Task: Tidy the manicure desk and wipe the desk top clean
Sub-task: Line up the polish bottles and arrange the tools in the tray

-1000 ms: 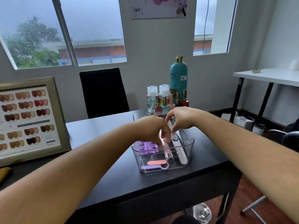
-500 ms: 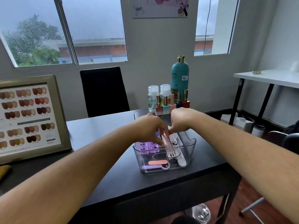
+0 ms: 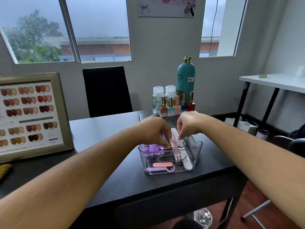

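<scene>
Reaching into the clear tray [image 3: 196, 151] on the black desk [image 3: 102, 129], my left hand [image 3: 153, 129] pinches a thin metal tool [image 3: 169, 142] (fingertips closed on it). My right hand [image 3: 189, 124] pinches the white nail file [image 3: 179, 144], which lies in the tray.

There is only one view, from a camera worn on the person's head, looking forward and tilted down across the black desk [image 3: 102, 162]. It sits close behind the near edge of the desk, so both forearms run up from the bottom corners and meet over the clear tray [image 3: 196, 149] near the middle of the frame. The wide lens bends the edges: left of the tray stands the framed colour chart [image 3: 31, 113], beyond it the black chair [image 3: 105, 91] and the windows [image 3: 69, 28], and to its right the white side table [image 3: 274, 81].
</scene>
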